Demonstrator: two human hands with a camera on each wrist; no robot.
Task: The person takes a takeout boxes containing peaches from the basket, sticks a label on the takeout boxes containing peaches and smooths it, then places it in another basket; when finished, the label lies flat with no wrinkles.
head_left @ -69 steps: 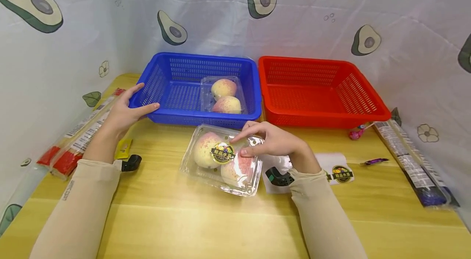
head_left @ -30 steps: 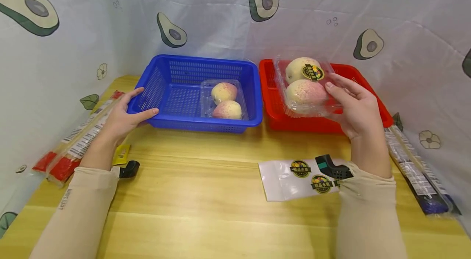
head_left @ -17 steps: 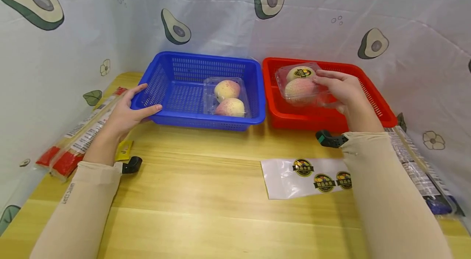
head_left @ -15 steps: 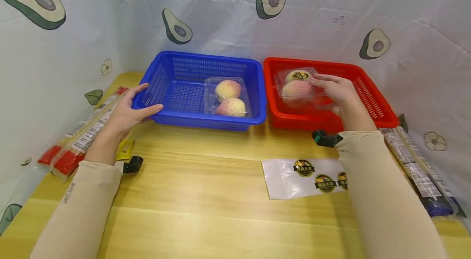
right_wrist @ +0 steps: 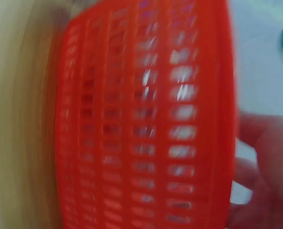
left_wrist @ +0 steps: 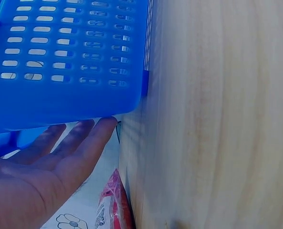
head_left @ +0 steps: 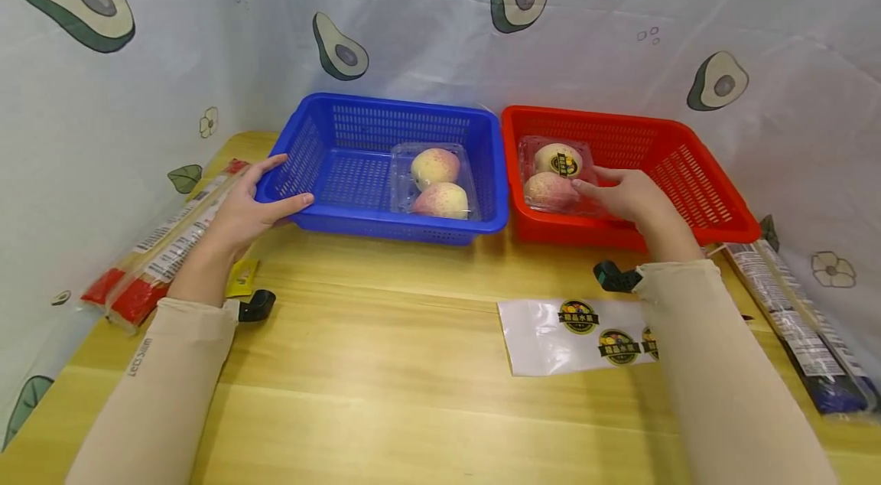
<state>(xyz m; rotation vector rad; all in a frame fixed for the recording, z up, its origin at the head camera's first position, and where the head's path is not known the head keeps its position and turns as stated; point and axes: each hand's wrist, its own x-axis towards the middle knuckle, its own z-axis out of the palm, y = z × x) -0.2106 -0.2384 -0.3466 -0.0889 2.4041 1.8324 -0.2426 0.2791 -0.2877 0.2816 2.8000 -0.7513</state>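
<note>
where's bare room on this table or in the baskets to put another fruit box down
The blue basket is bare left of its fruit box. The red basket is bare right of the labelled box under the right hand. The table is free in front, left of the sticker sheet. Both side edges are crowded with long packets.
</note>
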